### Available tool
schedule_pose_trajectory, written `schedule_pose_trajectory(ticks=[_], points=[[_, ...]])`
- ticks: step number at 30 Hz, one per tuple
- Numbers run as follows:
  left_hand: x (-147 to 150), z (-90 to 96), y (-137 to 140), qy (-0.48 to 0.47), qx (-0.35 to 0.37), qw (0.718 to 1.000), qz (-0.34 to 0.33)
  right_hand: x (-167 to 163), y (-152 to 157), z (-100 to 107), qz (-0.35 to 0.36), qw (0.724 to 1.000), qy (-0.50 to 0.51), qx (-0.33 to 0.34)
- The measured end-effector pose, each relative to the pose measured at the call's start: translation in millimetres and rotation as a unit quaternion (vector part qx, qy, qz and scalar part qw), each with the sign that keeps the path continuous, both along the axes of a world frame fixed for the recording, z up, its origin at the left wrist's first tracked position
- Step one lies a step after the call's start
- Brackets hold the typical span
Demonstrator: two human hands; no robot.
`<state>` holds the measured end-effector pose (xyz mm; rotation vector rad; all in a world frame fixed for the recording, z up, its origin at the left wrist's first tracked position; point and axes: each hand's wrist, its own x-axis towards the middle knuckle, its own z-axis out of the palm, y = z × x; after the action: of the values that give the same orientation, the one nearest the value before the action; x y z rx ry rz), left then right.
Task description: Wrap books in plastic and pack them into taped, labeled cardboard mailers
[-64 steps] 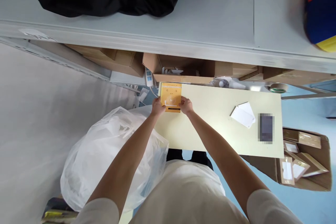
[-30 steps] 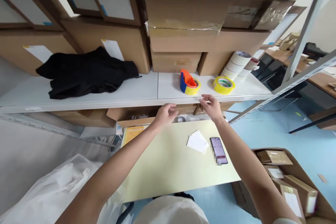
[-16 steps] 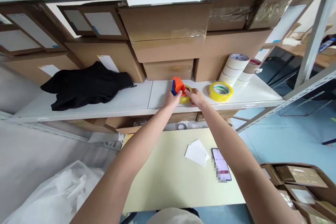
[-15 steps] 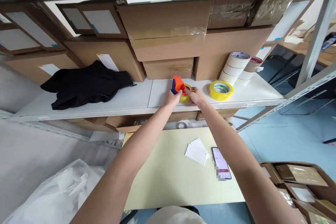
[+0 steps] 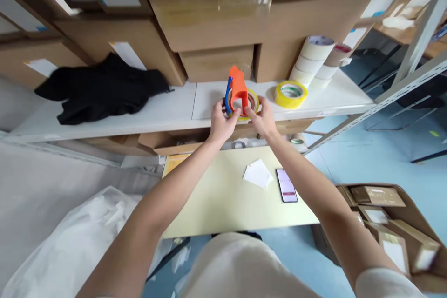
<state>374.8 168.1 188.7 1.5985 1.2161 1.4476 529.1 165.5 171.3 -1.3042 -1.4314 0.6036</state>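
Observation:
In the head view, an orange and blue tape dispenser (image 5: 239,84) is held up at the shelf's front edge, together with a roll of yellow tape (image 5: 257,102). My left hand (image 5: 222,123) is closed on the dispenser's left side, thumb at its lower end. My right hand (image 5: 263,118) grips the tape roll from the right, its thumb touching the dispenser. The roll sits right against the dispenser; whether it is fitted onto it I cannot tell. Another yellow tape roll (image 5: 290,94) lies on the shelf to the right of my hands.
Stacked white tape rolls (image 5: 312,60) stand behind on the shelf (image 5: 174,108). A black garment (image 5: 108,88) lies left. Cardboard boxes (image 5: 216,18) line the back. Below, a pale table (image 5: 216,195) bears white cards (image 5: 258,173) and a phone (image 5: 287,186). A box of parcels (image 5: 398,188) stands right.
Both hands have drawn the dispenser and tape roll nearer and raised them, so the dispenser looks larger and more upright. The view has tilted down.

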Motion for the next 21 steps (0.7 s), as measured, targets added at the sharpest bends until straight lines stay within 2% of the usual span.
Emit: schedule_pose_trajectory(ticks=[3, 6, 8, 11, 14, 16, 18, 21], points=[[-11, -3.6, -54, -0.003, 0.024, 0.999, -0.037, -1, -53, -11, -0.002, 0.999, -0.038, 0.029], [-19, -23.9, -114, -0.005, -0.022, 0.999, -0.048, -10, -117, -31, 0.007, 0.999, -0.049, 0.006], [-23, -53.0, -150, -0.002, -0.069, 0.997, -0.046, -19, -157, -53, 0.001, 0.998, -0.043, -0.048], [-27, -114.4, -189, -0.004, -0.152, 0.988, -0.033, -31, -201, -102, -0.014, 0.989, -0.038, -0.142], [-31, -177.5, -216, -0.022, -0.243, 0.969, -0.041, -37, -227, -159, -0.011, 0.975, -0.062, -0.211], [-35, -212.0, -229, -0.037, -0.292, 0.955, -0.045, -38, -239, -193, 0.000, 0.966, -0.083, -0.245], [-38, -238.7, -238, -0.043, -0.333, 0.941, -0.049, -36, -247, -220, 0.009, 0.956, -0.096, -0.276], [-40, -263.9, -242, -0.038, -0.384, 0.921, -0.063, -33, -254, -245, 0.016, 0.942, -0.106, -0.317]])
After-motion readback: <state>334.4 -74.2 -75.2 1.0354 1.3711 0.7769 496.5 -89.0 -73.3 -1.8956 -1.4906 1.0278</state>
